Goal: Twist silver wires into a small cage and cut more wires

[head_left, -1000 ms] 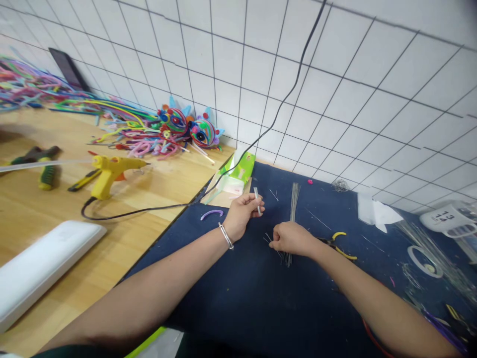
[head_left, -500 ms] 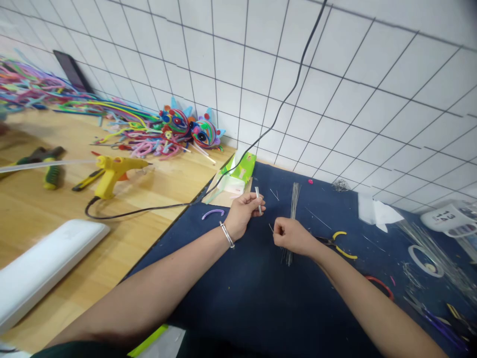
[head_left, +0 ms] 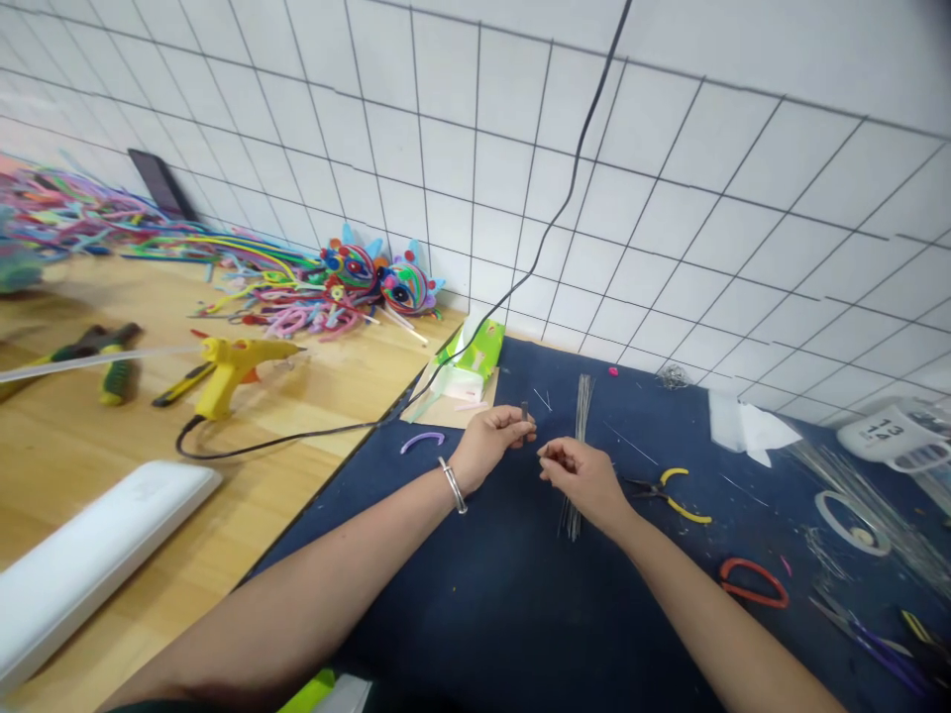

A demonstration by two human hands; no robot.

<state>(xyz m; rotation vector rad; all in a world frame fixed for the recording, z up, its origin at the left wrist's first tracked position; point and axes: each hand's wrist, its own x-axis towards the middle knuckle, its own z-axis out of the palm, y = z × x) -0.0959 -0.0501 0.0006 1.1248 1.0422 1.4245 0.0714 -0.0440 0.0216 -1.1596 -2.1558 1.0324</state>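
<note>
Moved: right hand [head_left: 586,480] has come closer to the left hand [head_left: 486,443], near the frame's centre.
Left grip: fingertips pinch a short strip [head_left: 524,409] upright, seemingly to keep its top end free.
Right grip: loosely curled; cannot tell whether it pinches anything.
Wire bundle [head_left: 583,406]: right of centre, partly hidden by the right hand, apparently for easy reach.
Strip's place: just up and left of the right fingertips.

Metal wires [head_left: 583,408], matt cloth [head_left: 475,584], smooth wooden tabletop [head_left: 353,381], plastic glue gun [head_left: 221,374]
</note>
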